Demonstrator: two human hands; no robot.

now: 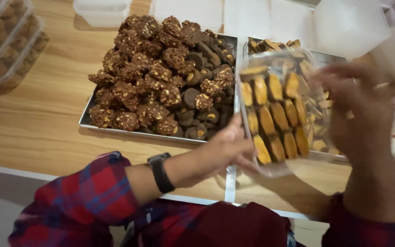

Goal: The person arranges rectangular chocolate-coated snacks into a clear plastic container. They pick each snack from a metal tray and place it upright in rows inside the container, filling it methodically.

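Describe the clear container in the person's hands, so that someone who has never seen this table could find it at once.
On the wooden table stands a metal tray heaped with dark, nut-covered cookies. To its right, the left hand and right hand hold up the clear plastic container. Unlike its neighbours, it is tilted and holds neat rows of golden-brown cookies.

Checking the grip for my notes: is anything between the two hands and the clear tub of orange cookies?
Nothing visible. The left hand holds the clear tub at its near left edge, and the blurred right hand is against its right side.
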